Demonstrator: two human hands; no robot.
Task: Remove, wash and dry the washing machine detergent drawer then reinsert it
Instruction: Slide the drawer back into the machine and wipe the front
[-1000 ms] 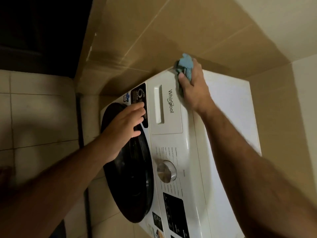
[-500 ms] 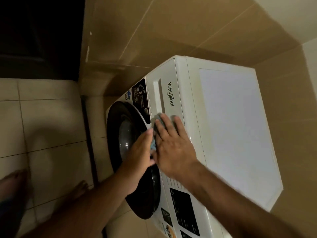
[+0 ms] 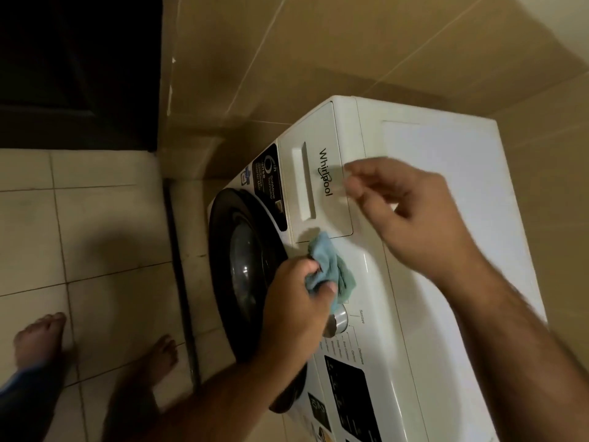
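The white washing machine [image 3: 446, 237] stands against the tiled wall. Its detergent drawer [image 3: 314, 183] sits closed in the front panel, with a recessed handle and the brand name on it. My left hand [image 3: 296, 301] grips a crumpled blue cloth [image 3: 331, 266] just below the drawer, above the round chrome dial [image 3: 338, 319]. My right hand [image 3: 411, 215] hovers blurred over the drawer's right edge and the machine's top, fingers loosely spread and holding nothing.
The black round door [image 3: 242, 269] fills the machine's front below the drawer. A dark display panel [image 3: 347, 387] lies below the dial. My bare feet [image 3: 41, 336] stand on the beige tiled floor [image 3: 95, 224]. A dark doorway [image 3: 79, 68] opens at the upper left.
The cloth has passed from my right hand to my left hand. My right hand has lifted off the panel and moved up toward the machine's top.
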